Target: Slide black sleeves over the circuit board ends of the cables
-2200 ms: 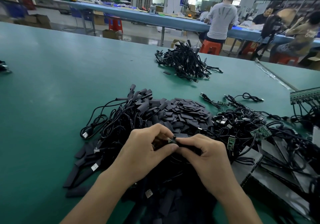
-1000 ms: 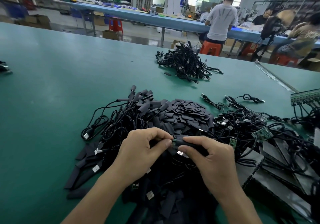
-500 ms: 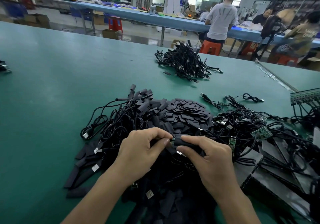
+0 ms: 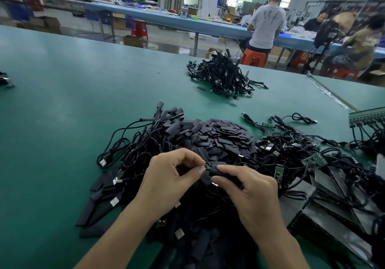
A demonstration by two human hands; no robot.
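Just sleeve (image 4: 224, 173) between both hands (image 4: 210, 187)

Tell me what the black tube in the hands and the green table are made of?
The black sleeve looks like soft matte plastic or rubber tubing: dull, and the loose sleeves lie flattened. The table top seems a smooth green rubbery mat with a faint sheen; I can't be sure.

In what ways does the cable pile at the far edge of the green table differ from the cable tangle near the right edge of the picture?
The far cable pile is compact and stands alone; the right cable tangle spreads loosely and runs over grey sheets. The right cable tangle shows bare green circuit boards; the far cable pile shows none. Both are black cables with USB plugs on the green table.
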